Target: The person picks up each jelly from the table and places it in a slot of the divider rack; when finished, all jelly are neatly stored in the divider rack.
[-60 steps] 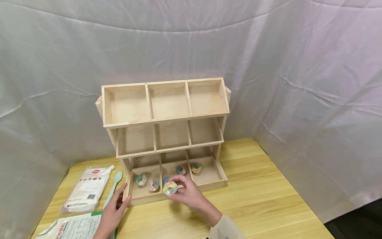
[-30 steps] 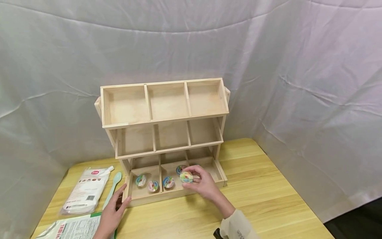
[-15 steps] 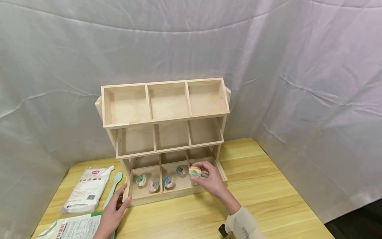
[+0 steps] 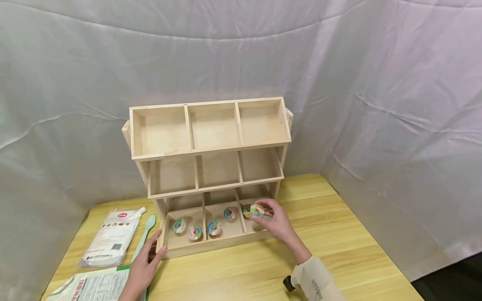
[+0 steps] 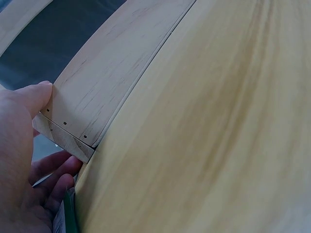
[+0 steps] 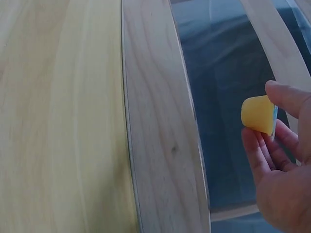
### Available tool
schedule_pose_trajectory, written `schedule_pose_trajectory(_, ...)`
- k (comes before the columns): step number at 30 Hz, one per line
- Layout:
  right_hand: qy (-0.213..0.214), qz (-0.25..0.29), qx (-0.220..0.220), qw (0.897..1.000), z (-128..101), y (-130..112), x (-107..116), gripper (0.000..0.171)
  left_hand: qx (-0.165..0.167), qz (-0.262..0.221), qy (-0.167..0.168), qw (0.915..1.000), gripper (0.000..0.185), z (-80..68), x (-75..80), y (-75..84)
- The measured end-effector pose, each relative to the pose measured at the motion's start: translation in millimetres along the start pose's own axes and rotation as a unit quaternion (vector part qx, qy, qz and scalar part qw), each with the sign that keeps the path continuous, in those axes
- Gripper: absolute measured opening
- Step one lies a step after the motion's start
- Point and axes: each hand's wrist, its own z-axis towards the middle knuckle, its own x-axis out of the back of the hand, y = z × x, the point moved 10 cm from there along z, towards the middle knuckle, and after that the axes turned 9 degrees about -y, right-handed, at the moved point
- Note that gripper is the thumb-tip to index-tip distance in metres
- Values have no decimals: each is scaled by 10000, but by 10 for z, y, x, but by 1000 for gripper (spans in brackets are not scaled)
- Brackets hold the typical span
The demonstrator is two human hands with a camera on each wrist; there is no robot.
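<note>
A pale wooden three-tier shelf [image 4: 211,150] stands on the table. In its bottom tier small foil-lidded jelly cups lie: two in the left compartment [image 4: 179,225], two in the middle [image 4: 214,228], one in the right [image 4: 246,211]. My right hand [image 4: 265,212] pinches another jelly cup [image 4: 257,210] just above the right compartment, close to the cup lying there. In the right wrist view this yellow cup [image 6: 259,114] sits between thumb and fingers [image 6: 257,155]. My left hand [image 4: 155,247] rests on the shelf's front-left corner [image 5: 73,141], thumb [image 5: 34,97] on the wood.
A white spouted pouch [image 4: 111,238] and a mint spoon [image 4: 144,234] lie left of the shelf. A printed packet with a green edge [image 4: 90,286] lies under my left wrist. Grey cloth [image 4: 376,104] walls the table at the back and the right.
My right hand has carried the jelly cup from the front of the middle compartment rightward and back, over the right compartment. The left hand has stayed on the shelf corner.
</note>
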Motion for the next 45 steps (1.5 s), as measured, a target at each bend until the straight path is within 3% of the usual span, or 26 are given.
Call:
schedule_pose_trajectory(7, 3, -152, -170, 9997, 4, 91, 64, 44, 27, -97, -27, 9999, 57, 12, -10, -11)
schedule_pose_trajectory(16, 80, -898, -218, 9957, 29, 171, 162, 43, 8, -62, -11, 10000, 57, 20, -13, -26)
schedule_pose_trajectory(24, 162, -1990, -68, 9799, 17, 244, 213, 41, -61, -24, -1, 10000, 57, 14, -4, 6)
schedule_pose_trajectory(29, 166, -2333, -98, 9722, 24, 309, 235, 42, -26, -29, -57, 10000, 57, 12, -18, -1)
schedule_pose_trajectory(37, 120, -2621, -296, 9645, 47, 470, 267, 43, 83, -120, -102, 9998, 57, 10, -29, -27)
schedule_pose_trajectory(45, 190, -2598, -395, 9647, 47, 531, 292, 39, 166, -158, -107, 9997, 57, 1, -29, -38)
